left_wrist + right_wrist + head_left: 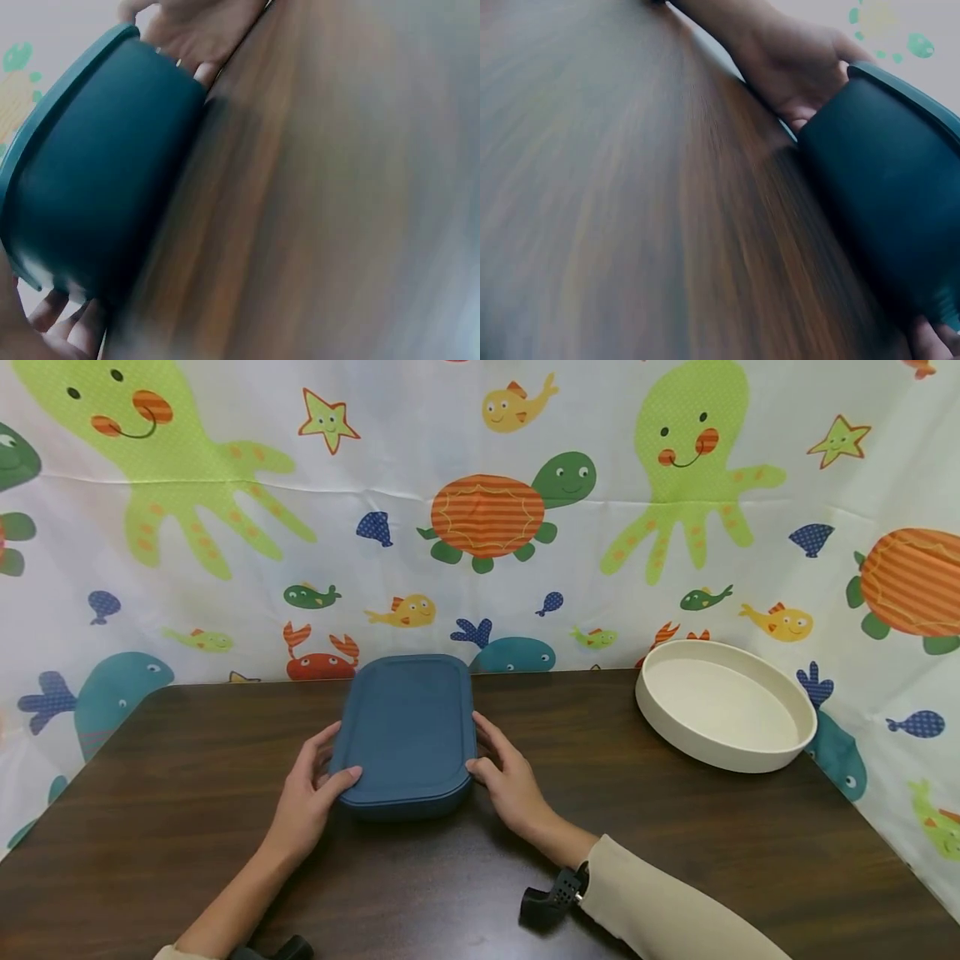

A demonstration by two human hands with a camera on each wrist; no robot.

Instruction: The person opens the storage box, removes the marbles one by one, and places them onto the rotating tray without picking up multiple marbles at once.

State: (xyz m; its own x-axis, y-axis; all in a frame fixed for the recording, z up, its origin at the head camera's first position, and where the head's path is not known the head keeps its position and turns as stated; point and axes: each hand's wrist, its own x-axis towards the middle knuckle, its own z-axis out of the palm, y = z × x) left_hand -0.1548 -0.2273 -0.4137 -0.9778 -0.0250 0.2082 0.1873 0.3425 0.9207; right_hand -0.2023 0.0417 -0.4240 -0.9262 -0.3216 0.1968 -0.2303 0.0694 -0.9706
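L hand (303, 797) + R hand (516, 789) gripping blue lidded box (405, 743), approx. mid-bench

Head view: both hands curled round the box's long sides, nr its near end. L thumb on the edge of the lid (408, 710), R thumb vs. the R side. Lid's on. Box is nr the far edge of the dk wood bench (187, 793), long sides running away from the person. Round cream dish (723, 697) well apart to the R, by the far R corner. Sea-animal curtain (412, 427) behind. Beige sleeve (660, 902) + blk wrist device (551, 900) on R arm.

L wrist view: box wall fills upper L; R hand up top, L fingers low L. Bench blurry.

R wrist view: box at R; L hand up top, thumb at rim, fingertips nr base; R fingertips just show, btm R. Can't tell if base touches bench.
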